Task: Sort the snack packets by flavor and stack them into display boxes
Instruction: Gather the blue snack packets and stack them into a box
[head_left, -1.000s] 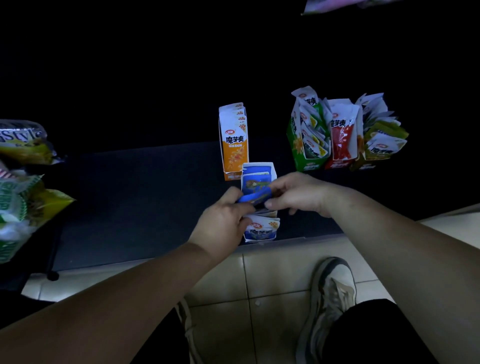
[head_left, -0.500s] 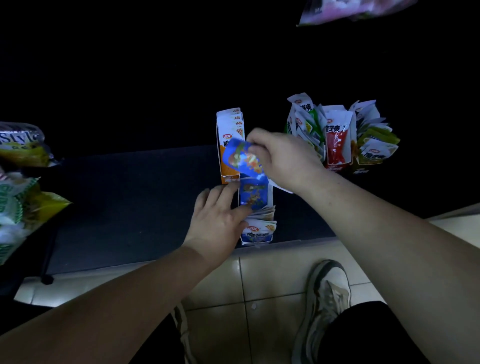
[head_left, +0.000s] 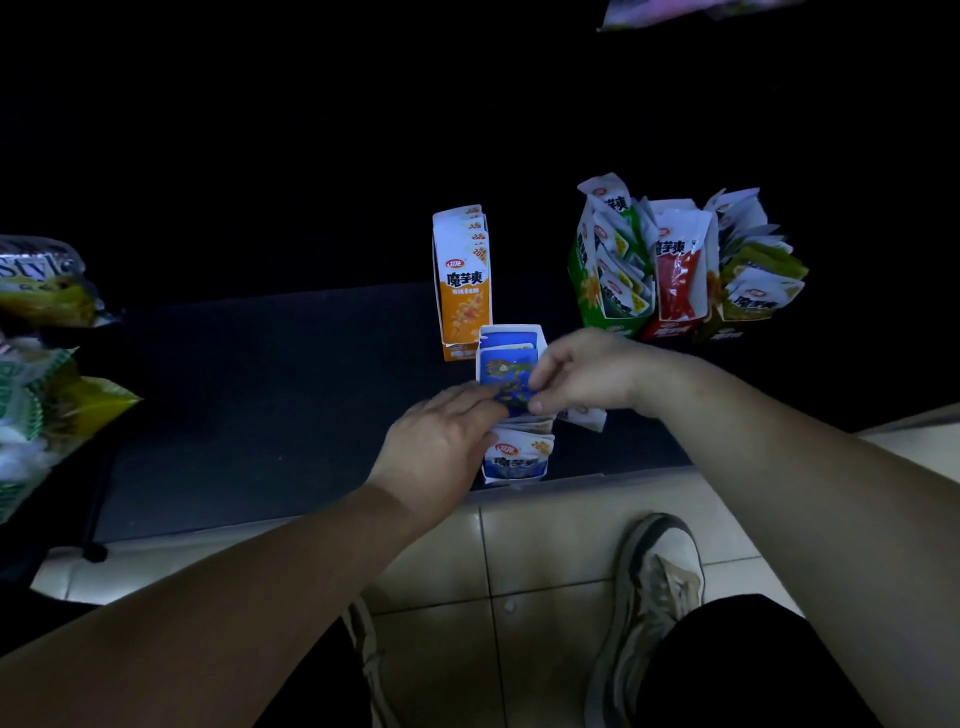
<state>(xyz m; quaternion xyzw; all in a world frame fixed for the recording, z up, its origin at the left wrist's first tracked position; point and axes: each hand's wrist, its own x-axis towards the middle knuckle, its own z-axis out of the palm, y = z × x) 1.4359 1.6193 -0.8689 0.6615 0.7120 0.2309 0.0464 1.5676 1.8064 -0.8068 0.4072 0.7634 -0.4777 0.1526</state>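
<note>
Head view: 5 display boxes stand on the dark mat (head_left: 260, 395). The orange box (head_left: 462, 291), green box (head_left: 597, 296), red box (head_left: 675, 283) and olive box (head_left: 753, 296) are loaded, the last 3 untidily. The blue box (head_left: 511, 332), at the mat's near edge, is part-filled. The right hand (head_left: 587, 374) pinches a blue packet (head_left: 511, 400) over its opening. The left hand (head_left: 441, 441) rests against the stack, its grip not determinable. 1 pale packet (head_left: 587, 418) lies just beside it. Judged: sorting is well advanced. Pale tiled floor (head_left: 545, 545) lies below; the room is dark.
</note>
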